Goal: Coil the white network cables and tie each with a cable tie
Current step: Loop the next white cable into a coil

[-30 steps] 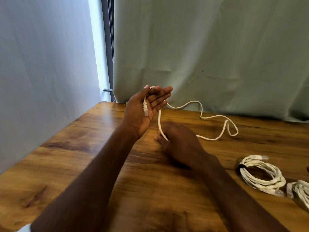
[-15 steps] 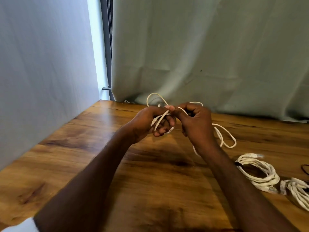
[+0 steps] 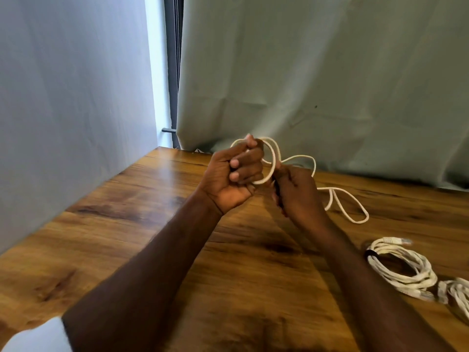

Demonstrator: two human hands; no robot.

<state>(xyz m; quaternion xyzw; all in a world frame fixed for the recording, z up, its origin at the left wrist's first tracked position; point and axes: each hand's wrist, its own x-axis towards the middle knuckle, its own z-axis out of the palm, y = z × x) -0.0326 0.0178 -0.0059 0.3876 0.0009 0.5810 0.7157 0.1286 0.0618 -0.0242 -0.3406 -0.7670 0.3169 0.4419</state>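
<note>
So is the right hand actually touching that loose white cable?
Touching. The head view shows the right hand pinching the loose white cable beside the loop that the left hand grips; the strand runs straight into its fingertips.

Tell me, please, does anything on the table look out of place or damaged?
Nothing stands out. The left hand and right hand hold a loop of the white cable, its slack trailing on the table. Two coiled bundles lie at the right.

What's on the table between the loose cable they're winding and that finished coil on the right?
Only bare wooden table lies between the loose cable and the finished coil, seen from the head camera.
</note>
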